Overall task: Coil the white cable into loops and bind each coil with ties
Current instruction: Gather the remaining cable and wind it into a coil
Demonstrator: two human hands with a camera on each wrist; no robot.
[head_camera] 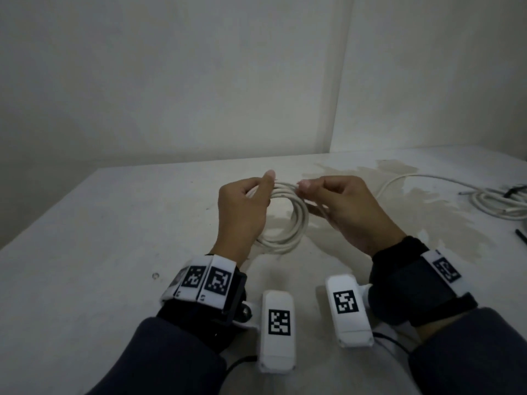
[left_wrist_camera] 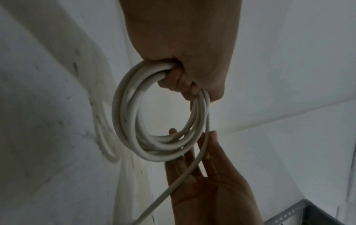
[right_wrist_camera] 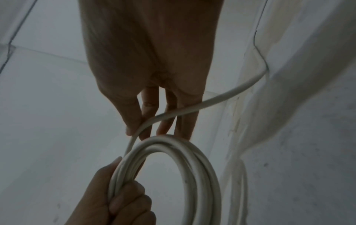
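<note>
The white cable is wound into a coil point(head_camera: 296, 220) of several loops, held upright just above the table. My left hand point(head_camera: 242, 203) grips the coil's upper left side, fingers curled through the loops point(left_wrist_camera: 123, 115). My right hand point(head_camera: 342, 206) is at the coil's right side. Its thumb and forefinger pinch the loose strand point(right_wrist_camera: 221, 97) where it meets the coil point(right_wrist_camera: 200, 167), and its other fingers are straight. The strand point(left_wrist_camera: 194, 169) crosses the right palm point(left_wrist_camera: 208, 190). It trails away to the right over the table point(head_camera: 399, 179).
The white table point(head_camera: 114, 223) stands in a corner of white walls. More white cable point(head_camera: 490, 203) lies heaped at the right edge, with a thin black tie point(head_camera: 520, 235) on the table near it. A brownish stain point(head_camera: 427, 201) spreads under the trailing strand.
</note>
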